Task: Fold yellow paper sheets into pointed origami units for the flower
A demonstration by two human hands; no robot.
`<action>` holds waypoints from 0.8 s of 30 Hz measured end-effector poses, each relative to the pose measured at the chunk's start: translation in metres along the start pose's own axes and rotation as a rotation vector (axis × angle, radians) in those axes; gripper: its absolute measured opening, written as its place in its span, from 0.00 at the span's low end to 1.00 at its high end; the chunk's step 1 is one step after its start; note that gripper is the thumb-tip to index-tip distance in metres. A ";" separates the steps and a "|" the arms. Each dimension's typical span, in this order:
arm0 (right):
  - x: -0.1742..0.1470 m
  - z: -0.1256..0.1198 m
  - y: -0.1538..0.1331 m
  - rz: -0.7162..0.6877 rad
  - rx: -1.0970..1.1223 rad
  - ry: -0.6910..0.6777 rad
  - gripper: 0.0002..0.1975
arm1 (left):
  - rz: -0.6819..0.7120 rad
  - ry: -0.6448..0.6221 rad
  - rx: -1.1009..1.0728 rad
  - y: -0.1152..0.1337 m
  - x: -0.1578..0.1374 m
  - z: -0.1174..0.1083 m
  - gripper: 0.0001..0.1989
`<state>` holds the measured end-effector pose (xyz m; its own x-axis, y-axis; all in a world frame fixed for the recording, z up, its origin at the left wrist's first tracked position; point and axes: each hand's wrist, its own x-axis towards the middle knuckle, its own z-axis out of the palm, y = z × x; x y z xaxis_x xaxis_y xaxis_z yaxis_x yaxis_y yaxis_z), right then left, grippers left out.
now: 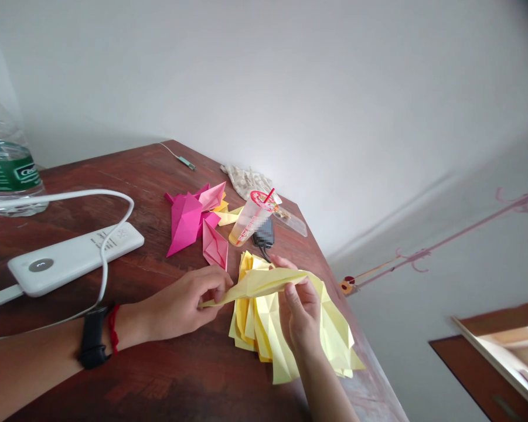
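A long, narrow piece of folded pale yellow paper is stretched between my two hands. My left hand, with a black band and a red cord at the wrist, is closed on its left end. At the right end, my right hand pinches the paper between thumb and fingers. Just below and behind it lies a stack of creased yellow paper sheets, partly hidden by my right hand and forearm. Folded pink and magenta paper pieces lie beyond my left hand.
A plastic cup with a red straw stands past the stack, near a dark device and a crumpled cloth. On the left are a white power bank with a white cable and a water bottle. The wooden table ends at the right.
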<state>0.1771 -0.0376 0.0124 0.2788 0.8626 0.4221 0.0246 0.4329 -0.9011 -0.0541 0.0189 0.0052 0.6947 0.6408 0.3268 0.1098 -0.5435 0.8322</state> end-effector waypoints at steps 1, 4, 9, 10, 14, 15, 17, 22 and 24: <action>0.000 0.000 0.000 0.012 -0.012 -0.019 0.08 | -0.027 -0.003 -0.019 0.001 0.000 0.000 0.04; -0.002 -0.001 0.001 0.030 -0.046 0.016 0.08 | -0.090 -0.028 -0.080 0.002 -0.001 -0.001 0.06; -0.004 0.003 -0.001 0.103 0.025 0.112 0.15 | -0.179 -0.151 -0.247 0.005 -0.002 -0.001 0.14; -0.004 0.004 -0.001 0.121 0.041 0.105 0.16 | -0.193 -0.173 -0.277 0.005 -0.002 -0.001 0.15; -0.004 0.007 0.004 0.159 0.029 0.085 0.18 | -0.210 -0.216 -0.364 0.003 -0.003 0.002 0.17; -0.005 0.007 0.005 0.167 0.021 0.081 0.18 | -0.217 -0.221 -0.384 0.002 -0.003 0.002 0.17; -0.005 0.008 0.008 0.181 0.003 0.075 0.17 | -0.239 -0.238 -0.418 0.000 -0.003 0.004 0.17; -0.009 0.011 0.013 0.257 -0.006 0.043 0.13 | -0.266 -0.273 -0.438 -0.002 -0.004 0.006 0.15; -0.010 0.012 0.014 0.280 0.009 0.028 0.12 | -0.267 -0.281 -0.440 -0.002 -0.004 0.007 0.14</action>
<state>0.1631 -0.0372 -0.0035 0.2998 0.9415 0.1540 -0.0651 0.1812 -0.9813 -0.0524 0.0133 -0.0009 0.8521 0.5234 -0.0007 0.0430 -0.0686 0.9967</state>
